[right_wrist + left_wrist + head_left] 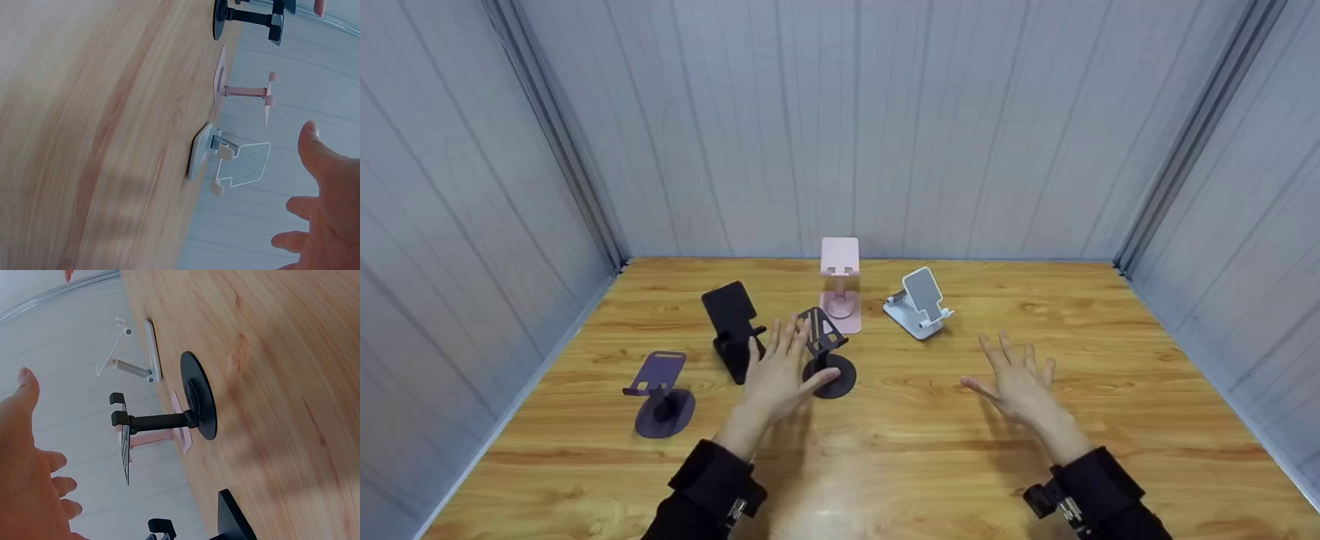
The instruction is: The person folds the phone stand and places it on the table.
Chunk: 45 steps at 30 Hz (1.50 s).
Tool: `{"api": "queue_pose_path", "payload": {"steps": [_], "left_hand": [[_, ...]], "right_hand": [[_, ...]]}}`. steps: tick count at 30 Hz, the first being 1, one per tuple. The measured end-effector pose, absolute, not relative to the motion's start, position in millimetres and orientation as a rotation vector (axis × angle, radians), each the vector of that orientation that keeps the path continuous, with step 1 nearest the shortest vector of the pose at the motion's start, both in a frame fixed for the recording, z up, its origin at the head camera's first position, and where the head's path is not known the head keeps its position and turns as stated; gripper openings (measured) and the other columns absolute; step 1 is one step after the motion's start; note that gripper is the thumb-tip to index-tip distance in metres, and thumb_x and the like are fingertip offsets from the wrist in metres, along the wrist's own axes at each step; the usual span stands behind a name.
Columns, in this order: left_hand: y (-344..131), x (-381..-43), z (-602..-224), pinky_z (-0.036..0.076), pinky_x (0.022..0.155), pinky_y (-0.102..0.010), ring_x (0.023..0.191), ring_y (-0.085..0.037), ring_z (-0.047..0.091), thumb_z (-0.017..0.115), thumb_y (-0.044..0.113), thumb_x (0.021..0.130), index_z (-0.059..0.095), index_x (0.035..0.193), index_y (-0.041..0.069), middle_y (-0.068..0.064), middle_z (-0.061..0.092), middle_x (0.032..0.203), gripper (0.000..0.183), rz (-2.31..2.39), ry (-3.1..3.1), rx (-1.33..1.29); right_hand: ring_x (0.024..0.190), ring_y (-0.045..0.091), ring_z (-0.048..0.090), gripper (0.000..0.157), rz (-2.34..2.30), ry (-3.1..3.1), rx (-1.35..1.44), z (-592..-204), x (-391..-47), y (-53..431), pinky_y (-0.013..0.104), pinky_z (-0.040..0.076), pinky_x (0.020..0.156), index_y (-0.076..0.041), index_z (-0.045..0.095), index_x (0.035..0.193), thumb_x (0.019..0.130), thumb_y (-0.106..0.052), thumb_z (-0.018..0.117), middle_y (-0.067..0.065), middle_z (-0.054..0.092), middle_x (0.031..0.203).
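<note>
My left hand (pixel 777 379) hovers above the table with its fingers spread and nothing in its grasp. In the head view it overlaps a black phone stand with a round base (pixel 840 379), and a solid black phone stand (pixel 729 315) is just to its left. My right hand (pixel 1021 388) is also spread above the wood, holding nothing. Nearest to it is a white phone stand with a grey pad (pixel 244 166), standing farther back and to the left. A pink phone stand (pixel 840 256) stands at the back middle.
A dark purple phone stand (pixel 664 412) stands at the left of the wooden table (pixel 915 465). Pale panelled walls (pixel 885 127) rise behind the table and along both sides. Each wrist wears a strapped camera over a black sleeve (pixel 1099 484).
</note>
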<state>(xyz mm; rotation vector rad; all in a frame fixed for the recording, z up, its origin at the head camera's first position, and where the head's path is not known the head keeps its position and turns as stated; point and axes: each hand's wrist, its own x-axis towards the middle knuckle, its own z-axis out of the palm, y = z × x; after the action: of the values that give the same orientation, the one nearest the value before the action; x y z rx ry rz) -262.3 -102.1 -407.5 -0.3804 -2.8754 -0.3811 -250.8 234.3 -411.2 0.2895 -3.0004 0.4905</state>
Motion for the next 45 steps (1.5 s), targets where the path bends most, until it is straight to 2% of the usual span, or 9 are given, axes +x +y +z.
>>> {"api": "queue_pose_path", "payload": {"steps": [8,12,18,25,29,32,36,40,45], "left_hand": [[-95,-265,-408,0.006,0.102,-0.056,0.132,-0.030,0.006,0.037,0.064,0.082,0.016,0.142,0.008,-0.012,0.009,0.146,0.084,-0.544,-2.875,-0.293],[-90,-269,-409,0.016,0.100,-0.057,0.130,-0.034,0.014,0.042,0.056,0.085,0.020,0.139,0.001,-0.019,0.016,0.143,0.081,-0.722,-2.821,-0.187],[-82,-279,-414,0.032,0.096,-0.048,0.118,-0.040,0.035,0.054,0.042,0.086,0.027,0.132,-0.010,-0.031,0.032,0.130,0.075,-1.113,-2.622,-0.021],[-78,-293,-418,0.033,0.096,-0.044,0.116,-0.039,0.038,0.057,0.034,0.085,0.030,0.128,-0.014,-0.032,0.040,0.124,0.070,-1.403,-2.515,0.174],[-78,-301,-423,0.037,0.093,-0.040,0.111,-0.036,0.046,0.056,0.030,0.086,0.041,0.119,-0.017,-0.029,0.050,0.116,0.060,-1.520,-2.468,0.294],[-78,-306,-427,0.043,0.088,-0.037,0.103,-0.033,0.053,0.058,0.026,0.086,0.048,0.114,-0.015,-0.025,0.057,0.108,0.051,-1.676,-2.395,0.405],[-77,-313,-434,0.052,0.072,-0.034,0.081,-0.028,0.063,0.061,0.015,0.084,0.052,0.110,-0.013,-0.025,0.060,0.099,0.040,-1.968,-2.180,0.499],[-75,-316,-440,0.053,0.057,-0.030,0.056,-0.020,0.062,0.062,0.001,0.080,0.056,0.098,-0.016,-0.022,0.062,0.081,0.026,-2.121,-1.984,0.470],[-72,-317,-443,0.053,0.053,-0.028,0.053,-0.016,0.060,0.063,-0.006,0.077,0.056,0.095,-0.017,-0.021,0.060,0.078,0.022,-2.126,-1.921,0.465]], "right_hand": [[0.122,0.054,-0.002,0.086,0.526,-2.983,0.281,-416,-248,237,0.068,-0.013,0.088,-0.011,0.015,0.142,0.080,-0.065,0.040,0.025,0.007,0.142],[0.122,0.055,-0.001,0.086,0.536,-2.978,0.280,-418,-247,238,0.069,-0.014,0.087,-0.010,0.015,0.142,0.081,-0.064,0.040,0.026,0.006,0.142],[0.122,0.055,-0.001,0.082,0.563,-2.987,0.263,-420,-245,236,0.069,-0.013,0.087,-0.010,0.013,0.142,0.083,-0.058,0.045,0.024,0.005,0.143],[0.122,0.055,-0.001,0.088,0.576,-2.992,0.259,-420,-241,233,0.070,-0.012,0.087,-0.011,0.012,0.142,0.079,-0.065,0.040,0.024,0.004,0.143],[0.122,0.055,0.000,0.086,0.595,-2.991,0.257,-422,-239,231,0.071,-0.009,0.087,-0.011,0.014,0.142,0.080,-0.064,0.041,0.024,0.004,0.143],[0.123,0.054,0.000,0.087,0.601,-2.993,0.251,-423,-238,229,0.071,-0.008,0.087,-0.011,0.014,0.142,0.080,-0.065,0.040,0.023,0.004,0.144],[0.123,0.053,0.001,0.088,0.608,-2.984,0.256,-425,-237,226,0.071,-0.007,0.087,-0.011,0.014,0.142,0.078,-0.067,0.040,0.023,0.005,0.144],[0.123,0.053,0.005,0.089,0.637,-2.978,0.273,-425,-235,222,0.072,-0.004,0.087,-0.010,0.015,0.142,0.079,-0.066,0.040,0.023,0.007,0.143],[0.124,0.049,0.012,0.086,0.758,-2.967,0.276,-425,-234,217,0.071,0.001,0.089,-0.007,0.016,0.141,0.080,-0.060,0.046,0.024,0.010,0.143]]}}
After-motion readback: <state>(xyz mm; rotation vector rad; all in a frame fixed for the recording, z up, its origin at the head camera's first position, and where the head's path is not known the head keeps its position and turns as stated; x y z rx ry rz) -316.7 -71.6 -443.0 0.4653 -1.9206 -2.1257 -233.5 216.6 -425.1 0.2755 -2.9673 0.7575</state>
